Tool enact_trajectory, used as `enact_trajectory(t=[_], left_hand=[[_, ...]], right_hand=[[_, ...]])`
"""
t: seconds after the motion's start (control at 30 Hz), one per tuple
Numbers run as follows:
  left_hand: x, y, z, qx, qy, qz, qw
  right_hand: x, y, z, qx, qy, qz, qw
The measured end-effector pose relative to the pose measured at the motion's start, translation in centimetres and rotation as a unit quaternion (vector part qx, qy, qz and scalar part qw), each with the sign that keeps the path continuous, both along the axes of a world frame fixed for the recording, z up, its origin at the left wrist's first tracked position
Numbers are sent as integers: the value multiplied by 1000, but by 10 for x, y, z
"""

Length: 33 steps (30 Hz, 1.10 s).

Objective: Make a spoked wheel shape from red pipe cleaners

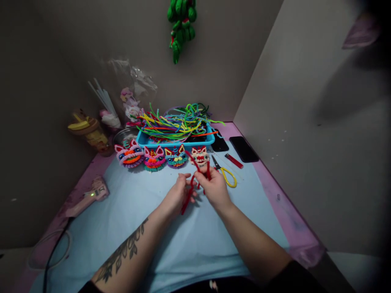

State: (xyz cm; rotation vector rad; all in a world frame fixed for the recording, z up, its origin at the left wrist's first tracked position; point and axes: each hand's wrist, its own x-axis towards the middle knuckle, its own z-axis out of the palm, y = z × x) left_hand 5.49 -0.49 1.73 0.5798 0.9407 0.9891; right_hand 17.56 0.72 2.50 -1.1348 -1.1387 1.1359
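Observation:
Red pipe cleaners (187, 199) are between my hands, over the middle of the cloth. My right hand (216, 189) is closed on them, thumb and fingers pinching, with red ends sticking out above and below. My left hand (177, 196) is just to the left, its fingers apart. One red length slants down across the left fingers, and they do not look closed around it. Just beyond the hands, a cream-and-red lion-head figure (199, 155) is partly covered by a red end. Scissors with yellow handles (229, 178) lie beside my right hand.
A blue tray (175, 142) of colourful pipe cleaners stands at the back. Before it sit lion-head figures in purple (131, 155), pink (154, 158) and blue (176, 157). A pink glue gun (91, 197) lies left; a red lighter (234, 160) and black phone (244, 149) lie right.

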Motion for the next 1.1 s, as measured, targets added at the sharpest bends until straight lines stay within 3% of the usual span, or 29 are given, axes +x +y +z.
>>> enact_trajectory(t=[0.17, 0.43, 0.57, 0.73, 1.03, 1.1], left_hand=[[-11, 0, 8, 20, 54, -124, 991], [-17, 5, 7, 110, 143, -120, 976], [-19, 7, 7, 126, 141, -126, 974], [-18, 7, 5, 94, 112, -131, 980], [-16, 7, 6, 103, 101, -115, 983], [-17, 9, 7, 97, 101, -87, 986]], right_hand=[[7, 15, -3, -77, 189, -48, 978], [12, 18, -2, -163, 327, -33, 930], [13, 20, -3, -164, 336, -52, 926], [13, 21, -4, -126, 282, -33, 950], [7, 16, -6, -119, 232, -23, 965], [8, 18, -6, -109, 232, -37, 966]])
